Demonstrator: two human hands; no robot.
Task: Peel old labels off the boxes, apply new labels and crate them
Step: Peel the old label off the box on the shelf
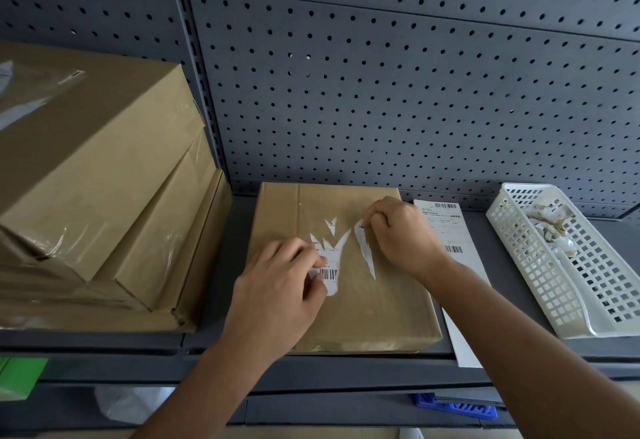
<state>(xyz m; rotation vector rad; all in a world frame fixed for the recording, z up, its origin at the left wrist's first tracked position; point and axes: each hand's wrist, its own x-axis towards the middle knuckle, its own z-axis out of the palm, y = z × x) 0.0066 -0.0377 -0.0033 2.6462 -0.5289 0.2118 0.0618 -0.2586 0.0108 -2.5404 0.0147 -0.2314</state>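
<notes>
Shelf [225, 258]: box [363, 317], old label [332, 255] half peeled; left hand [277, 286], right hand [398, 234] each pinch shreds; new label [450, 227], 3 o'clock, unapplied.

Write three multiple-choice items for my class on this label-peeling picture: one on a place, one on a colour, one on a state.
1. Where is the white basket relative to the box being peeled?
A) left of it B) right of it C) on top of it
2. What colour is the pegboard?
A) dark grey B) red C) yellow
3. The old label is:
A) whole and flat B) entirely gone C) torn into strips
Key: 1 B, it lies beyond the label sheet at the right; 2 A, the wall behind is grey; 3 C, left hand and right hand each pinch a ragged piece.
</notes>
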